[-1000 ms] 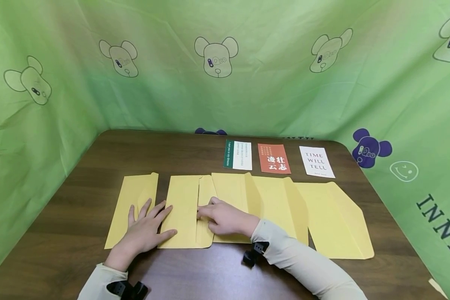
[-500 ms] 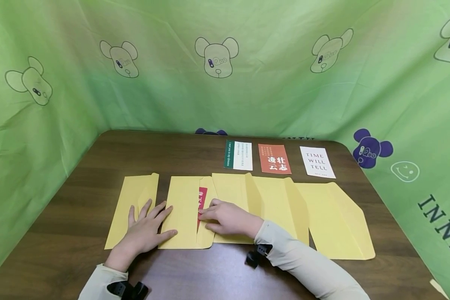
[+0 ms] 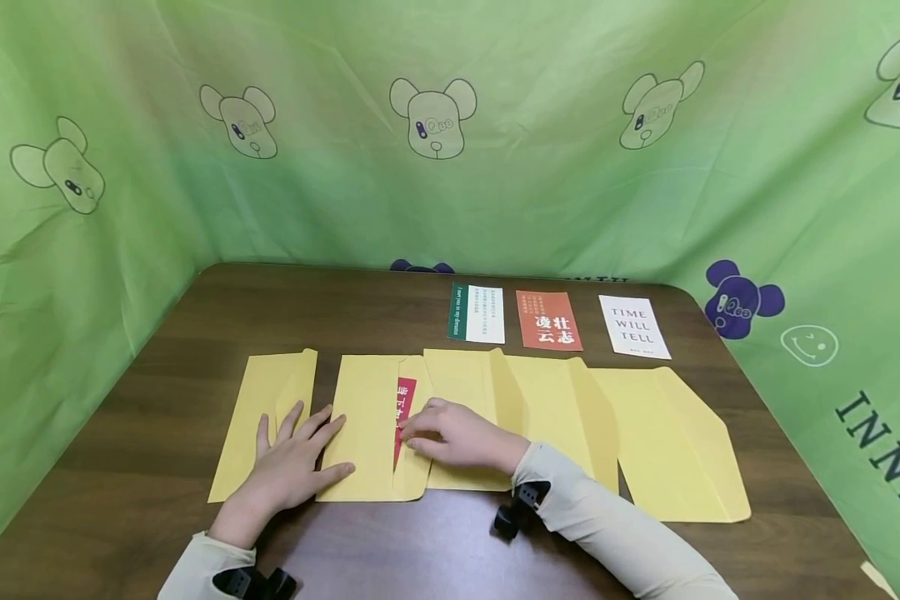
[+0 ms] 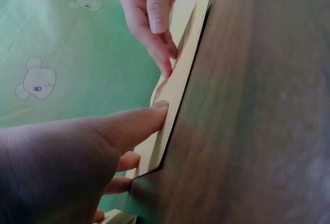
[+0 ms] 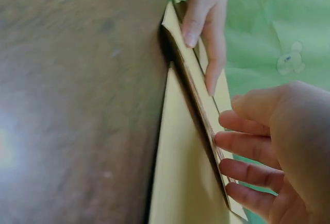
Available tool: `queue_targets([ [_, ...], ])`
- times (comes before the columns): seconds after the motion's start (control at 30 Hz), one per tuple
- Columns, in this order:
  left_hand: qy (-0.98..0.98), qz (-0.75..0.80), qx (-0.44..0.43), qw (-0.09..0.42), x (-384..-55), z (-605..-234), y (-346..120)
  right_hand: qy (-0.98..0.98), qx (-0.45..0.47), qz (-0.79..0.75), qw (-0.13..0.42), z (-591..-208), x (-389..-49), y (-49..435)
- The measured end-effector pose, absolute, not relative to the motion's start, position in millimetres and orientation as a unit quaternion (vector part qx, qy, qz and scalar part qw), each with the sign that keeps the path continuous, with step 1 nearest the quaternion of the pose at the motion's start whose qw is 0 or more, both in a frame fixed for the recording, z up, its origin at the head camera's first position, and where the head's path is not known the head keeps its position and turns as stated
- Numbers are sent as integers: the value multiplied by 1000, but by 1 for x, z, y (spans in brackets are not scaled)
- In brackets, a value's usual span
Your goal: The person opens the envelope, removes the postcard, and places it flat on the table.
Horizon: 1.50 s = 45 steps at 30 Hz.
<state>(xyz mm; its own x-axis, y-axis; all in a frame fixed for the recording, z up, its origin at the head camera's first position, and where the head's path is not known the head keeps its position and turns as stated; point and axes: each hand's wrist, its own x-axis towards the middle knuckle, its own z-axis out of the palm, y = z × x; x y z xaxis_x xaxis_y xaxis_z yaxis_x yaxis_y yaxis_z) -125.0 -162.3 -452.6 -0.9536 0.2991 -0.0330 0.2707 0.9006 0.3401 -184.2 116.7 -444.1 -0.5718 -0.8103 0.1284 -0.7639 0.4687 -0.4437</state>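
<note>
In the head view my left hand (image 3: 288, 468) is spread flat, its thumb and fingertips resting on a yellow envelope (image 3: 366, 417). Out of the slit beside that envelope's flap shows part of a red card (image 3: 405, 400) with white characters; the rest of it is hidden inside. My right hand (image 3: 461, 435) is over the flap, its fingertips at the card's exposed edge. In the right wrist view the fingers (image 5: 247, 147) of the right hand are extended and separated, touching along the edge, with the thumb apart from them.
Another yellow envelope (image 3: 266, 392) lies to the left. Several overlap on the right, ending with an envelope (image 3: 675, 450) with its flap unfolded. At the back lie a green-and-white card (image 3: 483, 314), an orange-red card (image 3: 549, 320) and a white card (image 3: 634, 326). Green cloth surrounds the table.
The red card has come into sight at the envelope's slit, and slightly more of it shows now. My right hand has shifted a little rightward; the left hand has stayed in place.
</note>
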Motion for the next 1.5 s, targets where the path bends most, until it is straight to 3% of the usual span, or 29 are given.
queue_targets([
  [0.73,973,175,149,36,-122,-457,-163,854,-228,-442,154,-447,-211,115],
  [1.13,973,171,151,30,-123,-454,-163,722,-126,-644,220,-447,-220,115],
  [1.5,973,170,150,33,-124,-455,-163,630,-60,-726,269,-440,-222,115],
])
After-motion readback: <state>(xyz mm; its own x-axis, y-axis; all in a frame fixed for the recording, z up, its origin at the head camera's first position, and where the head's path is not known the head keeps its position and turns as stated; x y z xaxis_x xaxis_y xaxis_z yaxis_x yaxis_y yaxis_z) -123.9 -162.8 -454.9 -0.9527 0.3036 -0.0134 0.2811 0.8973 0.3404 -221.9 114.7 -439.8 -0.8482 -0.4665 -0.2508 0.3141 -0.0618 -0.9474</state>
